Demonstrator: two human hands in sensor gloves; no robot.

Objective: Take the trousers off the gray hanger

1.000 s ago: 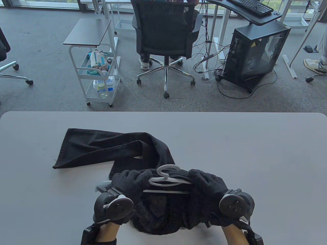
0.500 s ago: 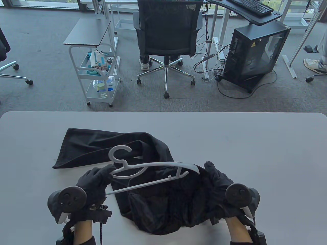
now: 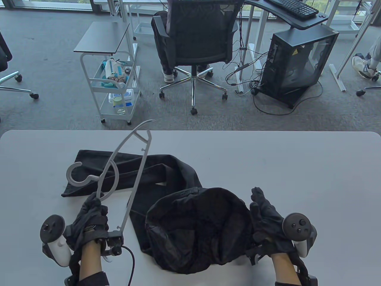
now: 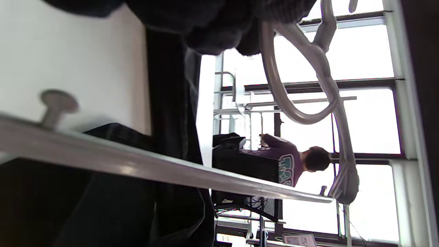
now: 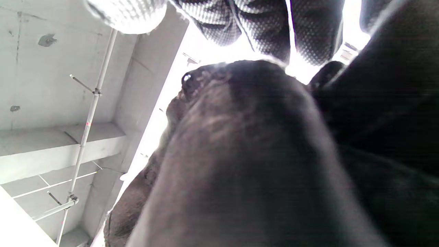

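Note:
The black trousers point(image 3: 190, 226) lie on the grey table point(image 3: 297, 166), waist bunched near me, legs stretched to the back left. My left hand point(image 3: 89, 214) grips the grey hanger point(image 3: 131, 166) by its near end and holds it clear of the trousers, standing up and tilted away from me. The hanger shows close in the left wrist view point(image 4: 308, 103), under my fingers point(image 4: 219, 31). My right hand point(image 3: 265, 214) rests against the right edge of the trousers' waist, fingers extended. The right wrist view shows the dark cloth point(image 5: 260, 154) just below my fingers point(image 5: 267, 27).
Beyond the table's far edge are a white trolley point(image 3: 114, 86), an office chair point(image 3: 195, 44) with a person seated, and a black computer case point(image 3: 294, 65).
My left hand has swung the hanger out of the trousers and off to the left, lifting it upright. My right hand has let go of the hanger's end and opened beside the cloth.

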